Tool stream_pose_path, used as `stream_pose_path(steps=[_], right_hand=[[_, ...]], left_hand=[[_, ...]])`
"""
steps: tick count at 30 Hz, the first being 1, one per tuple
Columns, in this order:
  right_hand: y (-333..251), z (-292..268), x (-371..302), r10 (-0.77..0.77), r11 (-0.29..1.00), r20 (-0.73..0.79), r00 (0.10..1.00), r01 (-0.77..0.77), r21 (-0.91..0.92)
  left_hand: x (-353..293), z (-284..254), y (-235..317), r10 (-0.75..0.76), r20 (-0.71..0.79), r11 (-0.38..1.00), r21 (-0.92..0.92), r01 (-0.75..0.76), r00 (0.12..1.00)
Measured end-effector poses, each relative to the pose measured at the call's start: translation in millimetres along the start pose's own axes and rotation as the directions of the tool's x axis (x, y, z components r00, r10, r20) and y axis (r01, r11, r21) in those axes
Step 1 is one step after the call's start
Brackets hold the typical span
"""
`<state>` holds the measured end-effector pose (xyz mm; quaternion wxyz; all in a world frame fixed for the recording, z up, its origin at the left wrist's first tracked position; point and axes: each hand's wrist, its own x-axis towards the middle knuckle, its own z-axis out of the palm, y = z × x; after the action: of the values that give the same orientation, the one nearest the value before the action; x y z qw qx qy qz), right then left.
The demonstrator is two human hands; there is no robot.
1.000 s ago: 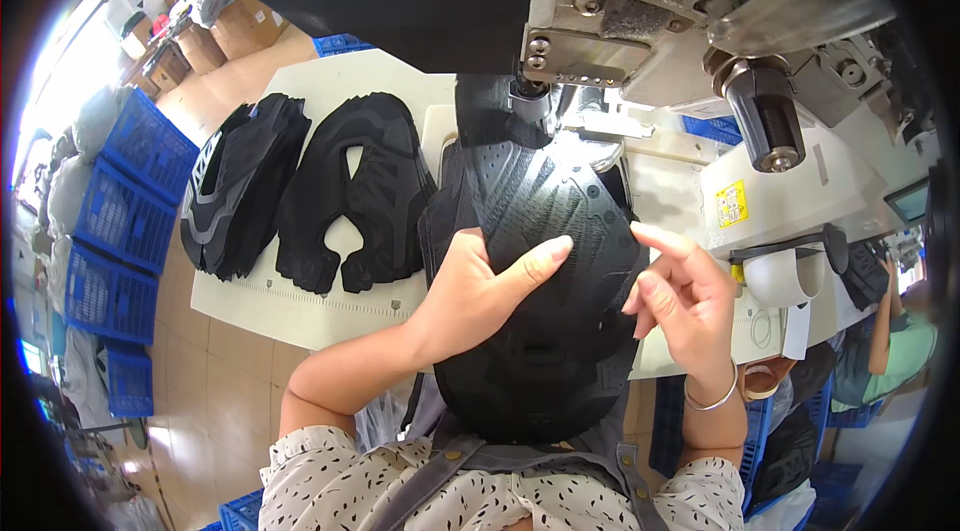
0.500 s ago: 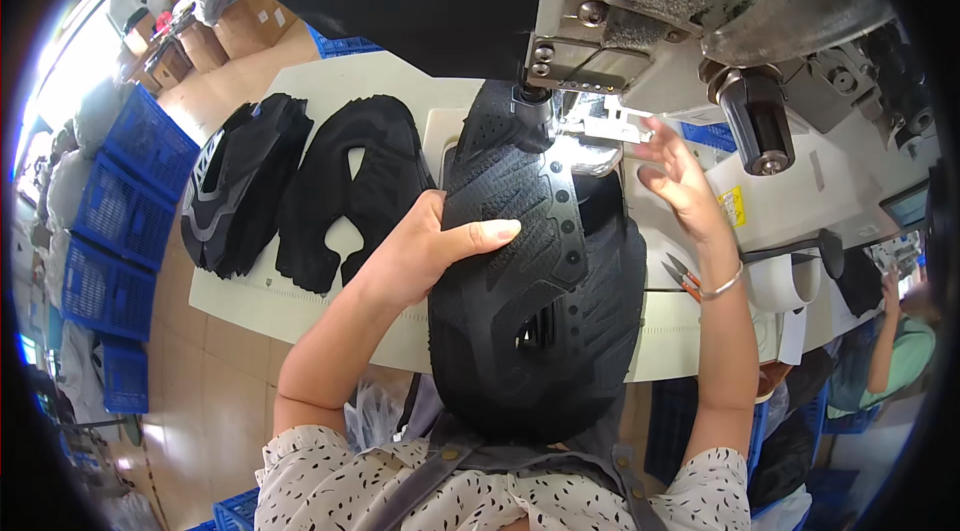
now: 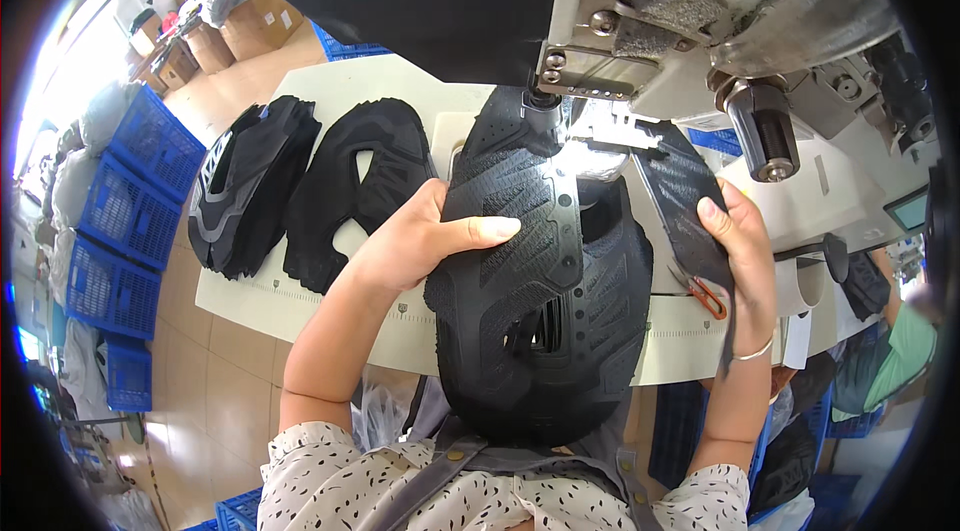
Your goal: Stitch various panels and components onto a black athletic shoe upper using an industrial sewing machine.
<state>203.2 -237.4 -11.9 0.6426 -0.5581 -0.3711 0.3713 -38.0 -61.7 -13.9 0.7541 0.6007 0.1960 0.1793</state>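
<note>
A black textured shoe upper [image 3: 500, 181] lies under the sewing machine's presser foot [image 3: 541, 109], over more black uppers [image 3: 600, 331] that reach down to my lap. My left hand [image 3: 425, 236] grips the left edge of the upper, thumb stretched flat on top and fingers hidden underneath. On the right, my right hand [image 3: 740, 241] holds a black upper's side flap [image 3: 685, 201], thumb on its face and fingers behind it. The flap runs from the machine's lit needle area down past my palm. Orange-handled thread snips [image 3: 708, 299] lie on the table beside its lower end, partly covered.
Left on the white table [image 3: 300, 316] are a spread black upper [image 3: 385, 126] and a stack of uppers [image 3: 250, 186]. The machine head [image 3: 640, 21] overhangs the work. Blue crates [image 3: 120, 201] stand left. A co-worker's green sleeve [image 3: 900, 356] shows at far right.
My right hand has come down and outward from beside the needle area, now gripping a black flap pulled out to the right. The left hand keeps its hold. The snips are now partly covered.
</note>
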Motion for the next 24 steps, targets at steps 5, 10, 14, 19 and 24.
stream_pose_path(steps=[5, 10, 14, 19, 24], right_hand=[[7, 13, -10, -0.042, 0.998, -0.065, 0.997, 0.046, 0.053], [17, 24, -28, -0.054, 0.984, -0.062, 0.997, 0.064, 0.169], [31, 47, -48, -0.141, 0.957, -0.048, 0.989, 0.149, 0.25], [45, 58, -65, -0.146, 0.98, -0.234, 0.961, 0.173, 0.099], [45, 57, -56, -0.253, 0.963, -0.322, 0.912, 0.271, 0.011]], left_hand=[[-7, 4, 3, -0.019, -0.014, 0.999, -0.028, 0.018, 1.0], [-33, 17, -14, 0.043, -0.165, 0.99, -0.124, -0.064, 0.985], [-42, 26, -29, 0.113, -0.293, 0.984, -0.101, -0.148, 0.95], [-41, 22, -26, 0.158, -0.326, 0.984, -0.027, -0.176, 0.932], [-31, 18, -19, 0.22, -0.306, 0.975, 0.036, -0.22, 0.926]])
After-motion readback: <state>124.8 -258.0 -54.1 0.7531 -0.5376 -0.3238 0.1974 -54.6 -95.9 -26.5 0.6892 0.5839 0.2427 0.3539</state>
